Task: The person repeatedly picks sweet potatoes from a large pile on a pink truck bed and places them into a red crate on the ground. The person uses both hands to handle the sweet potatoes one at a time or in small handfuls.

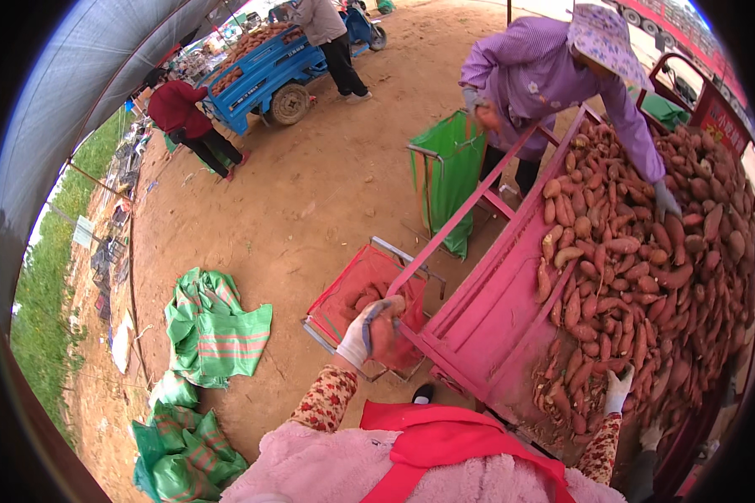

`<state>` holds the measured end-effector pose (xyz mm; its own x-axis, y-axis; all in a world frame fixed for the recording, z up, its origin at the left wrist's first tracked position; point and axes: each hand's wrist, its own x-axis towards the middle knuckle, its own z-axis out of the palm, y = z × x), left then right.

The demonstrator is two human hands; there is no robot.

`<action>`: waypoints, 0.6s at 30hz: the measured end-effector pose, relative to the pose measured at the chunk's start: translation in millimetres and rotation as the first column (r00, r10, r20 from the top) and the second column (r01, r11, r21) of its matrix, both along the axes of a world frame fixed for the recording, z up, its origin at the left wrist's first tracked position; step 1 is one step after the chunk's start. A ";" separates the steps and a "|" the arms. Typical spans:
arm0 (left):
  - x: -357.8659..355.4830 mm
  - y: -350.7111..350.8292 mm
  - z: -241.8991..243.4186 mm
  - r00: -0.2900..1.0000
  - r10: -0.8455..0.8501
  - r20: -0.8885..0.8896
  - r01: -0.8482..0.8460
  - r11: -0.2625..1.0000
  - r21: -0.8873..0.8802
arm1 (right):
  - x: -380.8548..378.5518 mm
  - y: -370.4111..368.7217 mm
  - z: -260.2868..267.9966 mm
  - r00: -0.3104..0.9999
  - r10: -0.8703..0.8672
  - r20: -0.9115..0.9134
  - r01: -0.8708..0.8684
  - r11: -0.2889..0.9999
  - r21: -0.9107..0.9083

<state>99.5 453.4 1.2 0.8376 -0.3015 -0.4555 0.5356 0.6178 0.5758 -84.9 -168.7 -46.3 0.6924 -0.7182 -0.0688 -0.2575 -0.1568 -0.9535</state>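
My left hand [371, 327], in a white and grey work glove, holds sweet potatoes [384, 336] near the edge of a red mesh bag [415, 302]. The bag hangs open on a metal frame, with several sweet potatoes inside. On the other side, my gloved right hand [618, 386] touches the lower edge of a big heap of sweet potatoes [635, 276] in a pink metal cart bed [478, 339]. Its fingers are partly hidden, so whether it grips one cannot be told.
A co-worker in purple [541, 69] reaches into the heap beside a green woven bag [447, 176] on a stand. Another gloved hand [651, 437] is at the heap's lower edge. Green sacks [226, 327] lie on the ground at left. Two people stand by a blue cart [258, 82].
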 end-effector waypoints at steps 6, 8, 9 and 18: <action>42.5 34.3 13.1 0.910 -0.278 0.308 0.090 0.856 0.508 | 78.8 163.5 76.1 0.930 0.327 0.166 -0.367 0.834 0.412; 54.0 59.8 -1.2 0.926 -0.269 0.266 0.105 0.859 0.501 | 98.6 209.3 92.5 0.820 0.498 0.282 -0.572 0.706 0.416; 59.7 72.1 -7.8 0.970 -0.183 0.158 0.097 0.892 0.442 | 106.0 229.0 97.6 0.814 0.532 0.234 -0.577 0.694 0.431; 14.6 -13.9 28.8 0.802 -0.477 0.360 0.262 0.822 0.505 | 102.5 316.1 126.4 0.700 0.692 0.176 -0.672 0.556 0.490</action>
<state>114.0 439.4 30.0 0.8370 -0.5062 -0.2077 0.2822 0.0742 0.9565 17.6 147.4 80.1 0.9509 0.1116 -0.2886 -0.3046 0.1744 -0.9364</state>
